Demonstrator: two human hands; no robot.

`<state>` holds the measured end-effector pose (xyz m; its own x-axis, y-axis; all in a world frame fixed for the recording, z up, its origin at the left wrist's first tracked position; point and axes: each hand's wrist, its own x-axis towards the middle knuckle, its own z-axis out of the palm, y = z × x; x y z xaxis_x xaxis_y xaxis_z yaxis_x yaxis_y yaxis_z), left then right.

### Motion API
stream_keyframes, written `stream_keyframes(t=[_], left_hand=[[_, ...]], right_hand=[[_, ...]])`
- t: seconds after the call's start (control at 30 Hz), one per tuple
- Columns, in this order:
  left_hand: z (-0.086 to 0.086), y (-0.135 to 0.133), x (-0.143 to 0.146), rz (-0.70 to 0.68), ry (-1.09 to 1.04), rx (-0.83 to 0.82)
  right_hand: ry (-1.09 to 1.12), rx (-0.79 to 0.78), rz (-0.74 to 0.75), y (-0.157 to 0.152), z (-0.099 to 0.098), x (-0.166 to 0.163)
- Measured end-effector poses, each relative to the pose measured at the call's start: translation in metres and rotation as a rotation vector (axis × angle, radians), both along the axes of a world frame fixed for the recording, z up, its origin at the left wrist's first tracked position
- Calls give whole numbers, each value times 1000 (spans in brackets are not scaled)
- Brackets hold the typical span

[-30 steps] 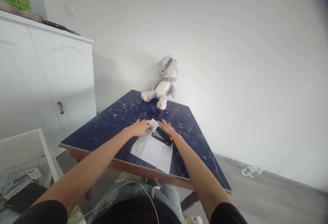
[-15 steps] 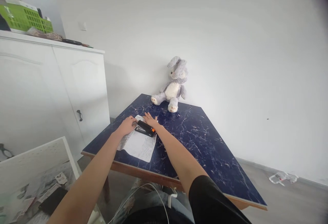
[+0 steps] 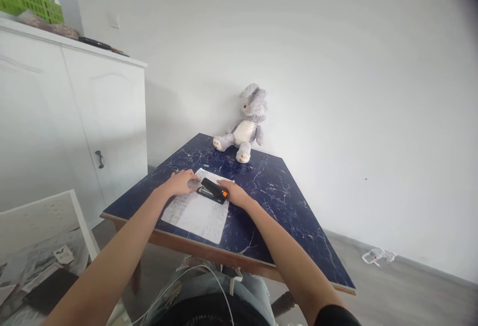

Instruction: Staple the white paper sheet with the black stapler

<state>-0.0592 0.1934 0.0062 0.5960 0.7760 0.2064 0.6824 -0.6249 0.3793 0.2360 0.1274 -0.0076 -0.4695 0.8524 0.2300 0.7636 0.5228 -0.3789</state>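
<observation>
A printed sheet of paper [image 3: 197, 211] lies on the dark blue marbled table [image 3: 284, 206], near its front edge. A black stapler with an orange tip [image 3: 212, 190] rests on the paper's far end. My left hand [image 3: 181, 182] lies on the paper's far left part, fingers flat and pointing at the stapler. My right hand [image 3: 233, 192] lies just right of the stapler, fingers stretched and touching its orange end. Neither hand grips anything.
A grey and white plush rabbit [image 3: 244, 124] sits at the table's far edge against the wall. A white cabinet [image 3: 74, 122] stands to the left with a green basket [image 3: 26, 0] on top. A glass-topped side table [image 3: 41, 246] is at lower left. A plastic bottle [image 3: 377, 255] lies on the floor.
The view has swung about. My right hand drew back from beyond the stapler to its right side. My left hand stays on the paper.
</observation>
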Motion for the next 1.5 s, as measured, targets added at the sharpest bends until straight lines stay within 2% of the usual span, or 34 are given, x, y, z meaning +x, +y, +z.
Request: stream_keyframes(t=[0.1,0.27,0.37,0.5,0.57,0.63,0.73,0.8,0.87,0.97,1.03,1.13,1.23,1.33,1.4,1.5], left_hand=[[7,-25,29,-105,62,15],[11,-62,105,-216,139,88],[16,-57,141,-231,208,8],[32,-28,165,-254,336,-212],[36,-20,174,-228,351,-186],[34,-21,183,-153,294,-73],[20,-30,193,-46,181,62],[8,-33,195,-24,138,107],[-3,-32,195,-51,124,121],[-11,-26,194,-112,125,109],[-12,-24,194,-127,122,101],[-10,-29,198,-162,103,134],[-7,-37,203,-218,114,151],[-6,-43,205,-222,178,100],[-5,-45,205,-240,183,84],[-3,-49,206,-357,123,116]], right_hand=[[49,-27,1,-23,9,38],[160,-109,24,-57,17,116],[303,-25,-106,-70,13,146],[453,156,-326,-75,13,154],[489,196,-342,-78,19,149],[466,180,-227,-82,24,141],[291,95,16,-90,29,131],[199,58,48,-93,29,130],[212,55,-14,-94,29,137],[328,96,-218,-93,29,158],[340,163,-378,-92,29,176],[247,262,-534,-95,29,202],[244,181,-634,-99,29,221],[305,45,-641,-104,30,228],[315,-26,-571,-107,33,228],[325,-114,-465,-109,37,222]])
